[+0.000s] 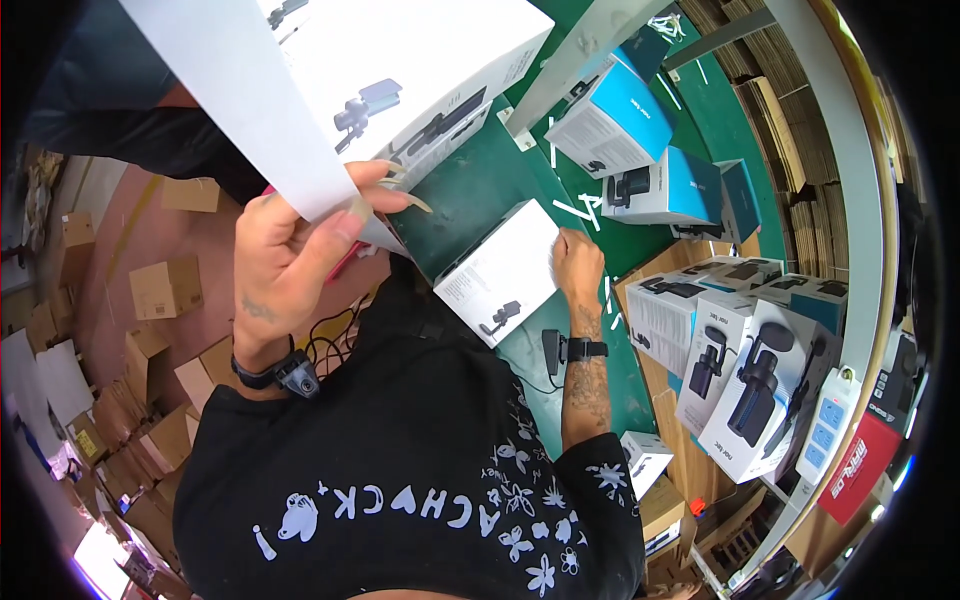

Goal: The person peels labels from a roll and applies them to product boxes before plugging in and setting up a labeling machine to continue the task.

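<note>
My left hand (305, 245) pinches a long white paper strip (255, 110) between thumb and fingers; the strip runs up to the upper left. Beside it stands a large white carton (420, 50) printed with a microphone picture. On the green bench, a smaller white box (505, 270) lies with a microphone picture and fine print on its upper face. My right hand (578, 268) is closed at this box's right edge, its fingertips partly hidden. Each wrist wears a black strap with a small device.
White and blue microphone boxes (625, 115) stand on the bench to the right, with more grouped on a wooden surface (655, 370). White paper scraps (575, 210) lie between. A metal post (590, 60) rises from the bench. A power strip (828, 425) hangs right; cartons (165, 287) sit on the left floor.
</note>
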The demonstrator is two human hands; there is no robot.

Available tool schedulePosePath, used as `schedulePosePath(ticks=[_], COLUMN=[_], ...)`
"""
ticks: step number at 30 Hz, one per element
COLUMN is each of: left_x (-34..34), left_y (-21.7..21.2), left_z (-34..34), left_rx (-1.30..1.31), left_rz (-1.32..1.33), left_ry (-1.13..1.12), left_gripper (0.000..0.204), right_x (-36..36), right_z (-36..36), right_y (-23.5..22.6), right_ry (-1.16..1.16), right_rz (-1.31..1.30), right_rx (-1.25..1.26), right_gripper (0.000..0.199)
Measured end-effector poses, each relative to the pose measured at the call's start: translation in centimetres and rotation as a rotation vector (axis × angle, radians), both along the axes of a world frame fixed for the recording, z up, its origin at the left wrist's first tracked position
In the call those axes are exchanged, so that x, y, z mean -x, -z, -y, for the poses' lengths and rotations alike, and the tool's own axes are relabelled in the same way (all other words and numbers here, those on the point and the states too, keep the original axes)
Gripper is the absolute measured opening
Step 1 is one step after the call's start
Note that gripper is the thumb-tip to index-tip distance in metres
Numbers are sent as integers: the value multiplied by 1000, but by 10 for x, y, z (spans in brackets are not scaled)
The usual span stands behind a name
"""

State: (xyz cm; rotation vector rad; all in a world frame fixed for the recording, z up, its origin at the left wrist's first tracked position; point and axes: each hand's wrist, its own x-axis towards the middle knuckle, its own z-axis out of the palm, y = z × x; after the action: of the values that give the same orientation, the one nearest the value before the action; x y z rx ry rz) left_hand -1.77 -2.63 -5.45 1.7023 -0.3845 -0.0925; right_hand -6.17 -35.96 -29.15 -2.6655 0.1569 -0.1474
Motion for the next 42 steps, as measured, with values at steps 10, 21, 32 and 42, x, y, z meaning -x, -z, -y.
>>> schedulePosePath(ticks=[10,21,32,42], left_x=[-14,-1,-14,-5], left_y=[-2,3,3,7], left_z=[-5,-11,-9,-7], left_rx=[5,40,87,125], left_rz=[22,46,50,-35], left_ry=[38,174,119,127], left_gripper=[26,32,23,33], right_x=[-28,4,5,3], right_z=[27,33,66,-84], right_y=[24,93,114,-22], right_ry=[57,118,-123,189], right_rz=[-160,-22,-179,-188], right_rx=[-225,-245,-590,49], right_gripper=[46,43,29,98])
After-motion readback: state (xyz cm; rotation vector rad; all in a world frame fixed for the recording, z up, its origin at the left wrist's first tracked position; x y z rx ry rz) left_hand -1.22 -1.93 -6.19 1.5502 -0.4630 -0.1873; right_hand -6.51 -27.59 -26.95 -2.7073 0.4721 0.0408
